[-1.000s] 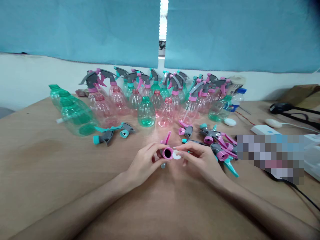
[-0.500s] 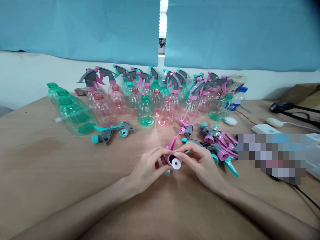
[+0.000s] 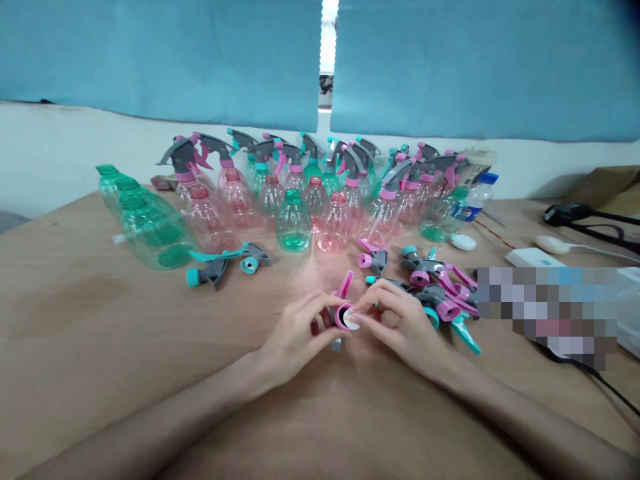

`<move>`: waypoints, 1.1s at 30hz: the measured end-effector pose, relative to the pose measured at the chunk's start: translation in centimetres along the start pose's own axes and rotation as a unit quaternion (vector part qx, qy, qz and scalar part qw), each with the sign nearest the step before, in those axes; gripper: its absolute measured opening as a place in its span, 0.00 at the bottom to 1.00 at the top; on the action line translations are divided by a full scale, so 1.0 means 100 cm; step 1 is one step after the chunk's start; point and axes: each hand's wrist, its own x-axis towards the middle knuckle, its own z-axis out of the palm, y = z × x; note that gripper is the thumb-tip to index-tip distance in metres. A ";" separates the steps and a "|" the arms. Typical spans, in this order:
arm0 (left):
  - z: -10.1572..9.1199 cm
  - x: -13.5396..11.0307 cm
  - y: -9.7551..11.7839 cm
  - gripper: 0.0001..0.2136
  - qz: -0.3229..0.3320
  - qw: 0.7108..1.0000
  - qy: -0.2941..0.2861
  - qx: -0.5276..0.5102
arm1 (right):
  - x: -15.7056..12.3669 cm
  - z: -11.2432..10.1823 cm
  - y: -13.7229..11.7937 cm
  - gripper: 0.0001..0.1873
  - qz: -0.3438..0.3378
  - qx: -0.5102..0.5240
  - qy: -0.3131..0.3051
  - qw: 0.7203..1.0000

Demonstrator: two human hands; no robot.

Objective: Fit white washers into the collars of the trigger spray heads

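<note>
Two closed grips bring parts together: left hand (image 3: 296, 329) on spray head (image 3: 337, 318), right hand (image 3: 404, 321) on white disc (image 3: 352, 323), newly tilted across the opening (image 3: 343, 315).

At the centre of the frame, the held spray head (image 3: 341, 317) pairs a pink collar and trigger with a dark opening, against which the disc (image 3: 351, 321) is plain white; loose spray heads (image 3: 433, 275) at centre right mix grey with pink and teal, while the centre-left pair (image 3: 210, 270) is grey and teal. Across the middle, see-through bottles show pink (image 3: 333, 227) or green (image 3: 293, 227) tints. Blue curtains (image 3: 165, 60) fill the top above a white wall (image 3: 50, 153), and the table (image 3: 150, 327) is light brown, with a darker patch at left.
</note>
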 end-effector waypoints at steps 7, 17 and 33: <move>0.001 -0.002 -0.002 0.13 0.009 1.000 -0.011 0.016 | -0.001 0.004 0.000 0.06 -0.017 -0.022 0.013 1.000; 0.000 -0.002 -0.003 0.11 0.019 0.999 -0.010 0.040 | 0.004 -0.019 -0.003 0.01 -0.028 -0.043 -0.084 0.995; 0.001 -0.005 -0.003 0.12 0.068 0.990 -0.017 0.123 | 0.000 -0.016 -0.005 0.04 -0.077 -0.168 -0.092 0.978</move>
